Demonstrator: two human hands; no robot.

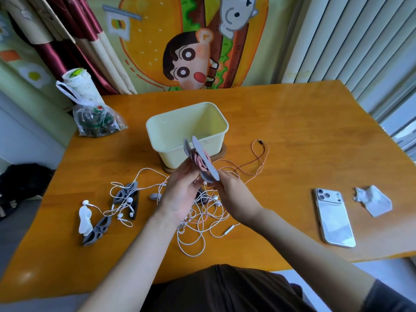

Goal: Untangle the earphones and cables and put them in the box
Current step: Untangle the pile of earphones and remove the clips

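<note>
Earphones (198, 221) lay in a loose white tangle on the table (292, 131), under and between the two forearms, with more earbuds trailing left among spare grey winders (126, 194). A pink cable (199, 162) was partly coiled on a grey winder (212, 172) held up in front of the cream box (171, 154); its loose end ran down onto the table to the right. The left hand (180, 194) held the winder's near side with its fingers curled round it, and the right hand (234, 194) pinched its lower end. The box appeared to hold nothing yet.

These cords looked light, thin and limp, so they would likely snag and knot if pulled hard. Better to take each by its plug or earbud and feed it out of the loops slowly. The winder seemed stiffer and safe to grip by its flat sides.
</note>
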